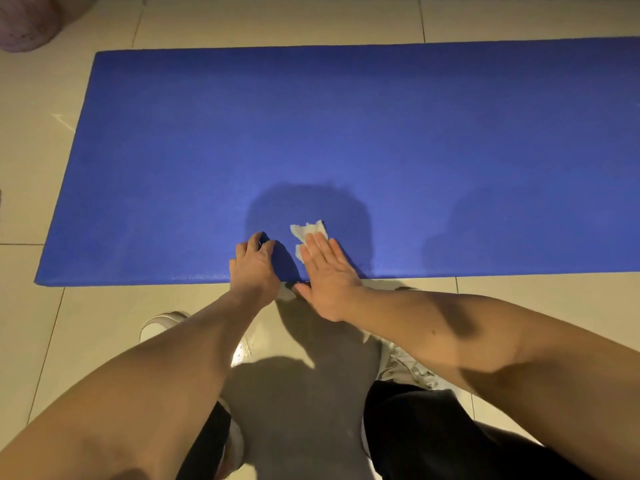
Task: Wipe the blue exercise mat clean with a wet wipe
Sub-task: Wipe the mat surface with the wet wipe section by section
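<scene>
I am looking down through the head camera at the blue exercise mat, which is lying flat on the pale tiled floor and running across the whole view, its left end in sight and its right end passing out of the picture. The right hand is pressing down on the mat just inside the near edge, its fingers straight and held together, palm flat. The white wet wipe is lying crumpled under those fingers, with its far end sticking out beyond the fingertips onto the blue surface. The left hand is resting on the mat just beside the right one, apart from the wipe; its fingers are curling under with the knuckles up, and I am seeing nothing held in them. Both wrists are crossing the near edge of the mat, and both bare forearms are reaching in from the bottom of the view. A dark shadow is falling on the mat around and beyond the hands. Below the arms, two white shoes are standing on the tiles, with dark trousers above them. A pinkish object is sitting at the far left corner, too blurred for me to identify.
</scene>
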A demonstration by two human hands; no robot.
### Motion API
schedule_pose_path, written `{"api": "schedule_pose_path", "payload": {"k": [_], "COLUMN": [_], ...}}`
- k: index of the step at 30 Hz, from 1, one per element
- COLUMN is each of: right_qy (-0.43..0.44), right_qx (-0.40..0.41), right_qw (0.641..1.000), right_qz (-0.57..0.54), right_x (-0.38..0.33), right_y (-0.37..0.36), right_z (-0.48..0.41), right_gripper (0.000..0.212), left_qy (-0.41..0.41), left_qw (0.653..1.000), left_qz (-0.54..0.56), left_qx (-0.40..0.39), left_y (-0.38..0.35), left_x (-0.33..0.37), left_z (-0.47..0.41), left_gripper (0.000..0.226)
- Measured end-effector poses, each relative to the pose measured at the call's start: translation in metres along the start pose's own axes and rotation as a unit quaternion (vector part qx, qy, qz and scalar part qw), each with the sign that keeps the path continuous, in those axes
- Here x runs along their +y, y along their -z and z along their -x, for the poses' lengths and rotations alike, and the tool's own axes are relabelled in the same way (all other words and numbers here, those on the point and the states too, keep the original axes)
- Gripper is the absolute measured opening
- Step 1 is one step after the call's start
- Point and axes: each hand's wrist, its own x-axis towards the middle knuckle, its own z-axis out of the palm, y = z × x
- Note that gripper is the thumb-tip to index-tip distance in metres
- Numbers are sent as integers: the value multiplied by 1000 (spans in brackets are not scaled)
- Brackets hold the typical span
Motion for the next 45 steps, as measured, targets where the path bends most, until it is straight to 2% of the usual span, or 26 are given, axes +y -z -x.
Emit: {"api": "schedule_pose_path", "payload": {"k": [2, 4, 6, 10, 12, 16, 19, 21, 24, 28, 31, 34, 37, 41, 45], "right_qy": [25, 10, -45, -177, -191, -92, 16, 72, 79, 35, -19, -79, -148, -264, -287], "right_qx": [1, 6, 11, -38, -45, -20, -33, -37, -22, -35, -47, -50, -79, -110, -88], "right_qw": [999, 999, 999, 983, 980, 995, 998, 990, 984, 985, 994, 994, 985, 958, 952], "right_qz": [42, 32, -5, -6, -14, -32, 48, 115, 156, 165, 96, 51, 51, -3, -57], "right_x": [1, 11, 24, 35, 30, 2, -34, -52, -53, -40, -23, -3, 15, 38, 32], "right_y": [-2, -2, -3, 0, 2, 3, 3, 3, 5, 0, -6, -10, -6, 1, -2], "right_z": [0, 5, 13, 29, 31, 30, 23, 17, 14, 23, 33, 43, 52, 56, 49], "right_gripper": [79, 80, 82, 85, 87, 85, 83, 92, 91, 86, 81, 87, 89, 89, 92], "left_qy": [-2, -2, -5, 9, 15, 23, 34, 38, 49, 50, 38, 29, 30, 40, 39], "left_qw": [1000, 1000, 1000, 1000, 999, 999, 999, 999, 998, 999, 999, 999, 999, 999, 998], "left_qz": [2, 9, 16, 22, 27, 23, 15, 17, 13, 12, 18, 28, 25, 16, 19], "left_qx": [5, 6, 11, 20, 23, 23, 20, 24, 24, 18, 13, 24, 26, 26, 38], "left_y": [0, 0, -1, -1, 0, 3, 6, 8, 9, 10, 7, 3, -1, -5, -5], "left_x": [-2, -3, -5, -11, -16, -26, -34, -40, -46, -44, -35, -20, -4, 8, 8], "left_z": [0, 1, 2, 7, 11, 15, 15, 16, 17, 16, 14, 12, 10, 9, 11], "left_gripper": [70, 70, 70, 70, 70, 70, 69, 66, 67, 71, 71, 70, 70, 72, 71]}}
